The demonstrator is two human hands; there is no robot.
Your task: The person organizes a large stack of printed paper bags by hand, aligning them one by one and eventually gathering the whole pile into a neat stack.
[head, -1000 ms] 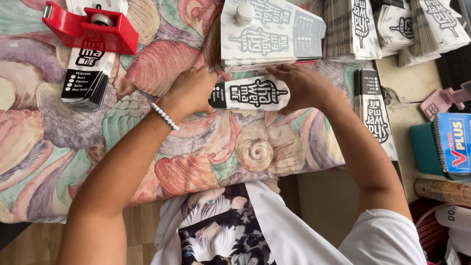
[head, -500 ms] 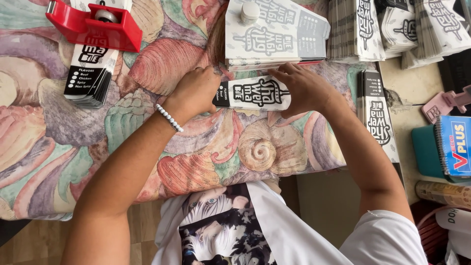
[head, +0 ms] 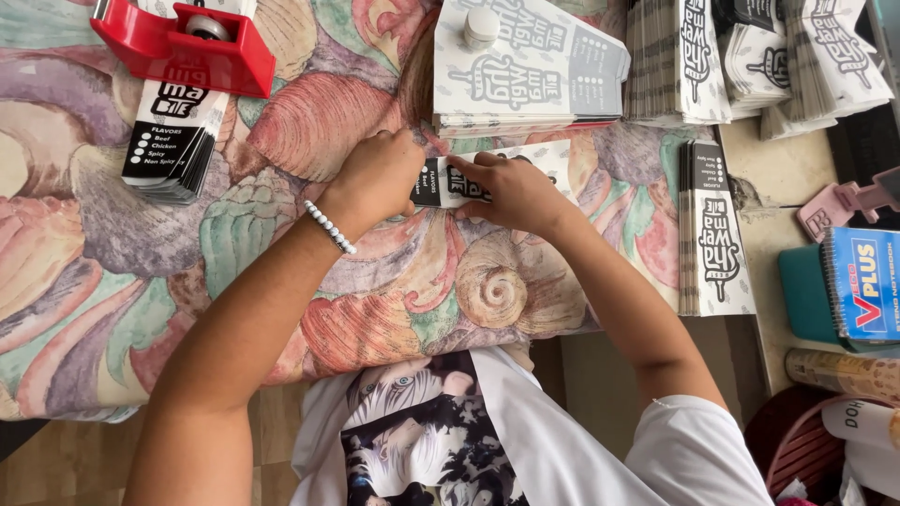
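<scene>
A flat black-and-white printed paper sleeve (head: 544, 157) lies on the shell-patterned tablecloth (head: 112, 281). My left hand (head: 375, 178) presses on its left end, fingers curled over the black part. My right hand (head: 511, 192) lies across its middle, fingers pinching the paper against the cloth. Much of the sleeve is hidden under both hands. A white bead bracelet (head: 330, 227) circles my left wrist.
A stack of flat white sleeves (head: 534, 70) with a small white cap (head: 482, 26) on top sits just beyond my hands. A red tape dispenser (head: 183, 42) rests on another sleeve pile (head: 169, 141) at far left. More stacks (head: 712, 225) and a blue notebook (head: 862, 281) lie right.
Both hands have closed in over the sleeve: my right hand slid left onto its middle, and my left hand moved right onto its black end.
</scene>
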